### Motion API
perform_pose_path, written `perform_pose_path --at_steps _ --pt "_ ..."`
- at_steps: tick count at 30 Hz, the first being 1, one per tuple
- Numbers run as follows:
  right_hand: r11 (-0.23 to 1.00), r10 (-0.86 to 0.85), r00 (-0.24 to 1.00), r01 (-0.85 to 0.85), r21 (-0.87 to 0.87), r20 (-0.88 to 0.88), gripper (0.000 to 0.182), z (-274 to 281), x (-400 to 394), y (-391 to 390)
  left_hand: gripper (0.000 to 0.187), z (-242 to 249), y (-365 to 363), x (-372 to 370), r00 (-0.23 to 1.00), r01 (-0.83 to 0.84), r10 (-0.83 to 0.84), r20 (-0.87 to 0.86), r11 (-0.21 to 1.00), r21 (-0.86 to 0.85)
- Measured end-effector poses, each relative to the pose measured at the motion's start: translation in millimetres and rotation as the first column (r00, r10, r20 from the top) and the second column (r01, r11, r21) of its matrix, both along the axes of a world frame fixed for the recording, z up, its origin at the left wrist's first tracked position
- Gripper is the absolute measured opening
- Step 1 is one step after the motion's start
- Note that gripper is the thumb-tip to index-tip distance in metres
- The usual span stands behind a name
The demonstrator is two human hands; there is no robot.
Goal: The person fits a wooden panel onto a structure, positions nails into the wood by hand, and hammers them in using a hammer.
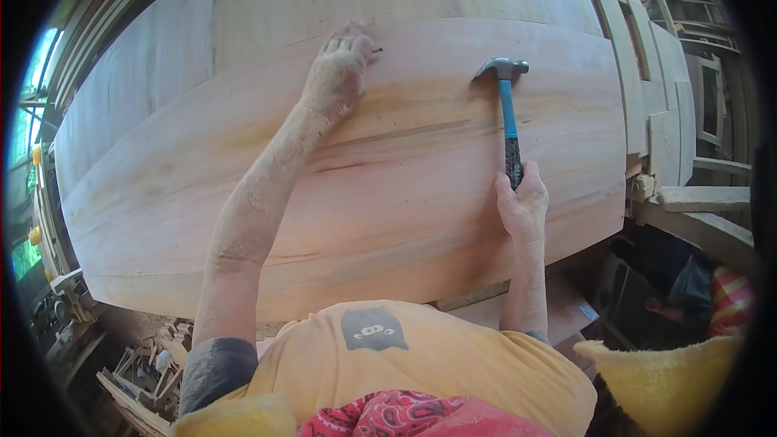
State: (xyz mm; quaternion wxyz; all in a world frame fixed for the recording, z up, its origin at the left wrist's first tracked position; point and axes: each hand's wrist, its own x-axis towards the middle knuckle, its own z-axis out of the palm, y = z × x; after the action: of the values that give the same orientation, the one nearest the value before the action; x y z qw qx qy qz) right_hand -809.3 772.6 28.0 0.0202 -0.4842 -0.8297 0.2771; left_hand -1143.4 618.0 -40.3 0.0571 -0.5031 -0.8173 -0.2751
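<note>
From my remote view, the right hand (522, 204) clenched the hammer (508, 113), its head beyond the grip, pale lettering (515, 168) there too small to read. Leftward, the left hand (340, 71) rested on planking (421, 202); whether it pinched the nail (377, 50), I couldn't tell.

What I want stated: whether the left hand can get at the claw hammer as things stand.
Probably yes: only wooden planking and what looks like a nail show between the left hand and the claw hammer, though the right hand grips its handle.
</note>
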Motion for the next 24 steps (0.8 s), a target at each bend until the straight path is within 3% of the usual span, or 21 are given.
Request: perform_pose_path --at_steps 8,17,24 --pt "0.999 0.050 0.996 -0.048 -0.025 0.068 0.031 8 -5 2 0.011 6 12 38 0.990 0.140 -0.141 0.011 0.989 0.055" --pt "0.996 0.052 0.998 -0.049 -0.068 0.041 0.029 8 -5 4 0.016 0 32 -1 1.000 -0.016 0.017 0.016 0.999 -0.039" --pt "0.992 0.022 0.999 -0.018 -0.123 0.027 0.028 14 -4 6 0.012 2 48 -3 0.995 -0.019 0.024 -0.092 0.998 0.057"
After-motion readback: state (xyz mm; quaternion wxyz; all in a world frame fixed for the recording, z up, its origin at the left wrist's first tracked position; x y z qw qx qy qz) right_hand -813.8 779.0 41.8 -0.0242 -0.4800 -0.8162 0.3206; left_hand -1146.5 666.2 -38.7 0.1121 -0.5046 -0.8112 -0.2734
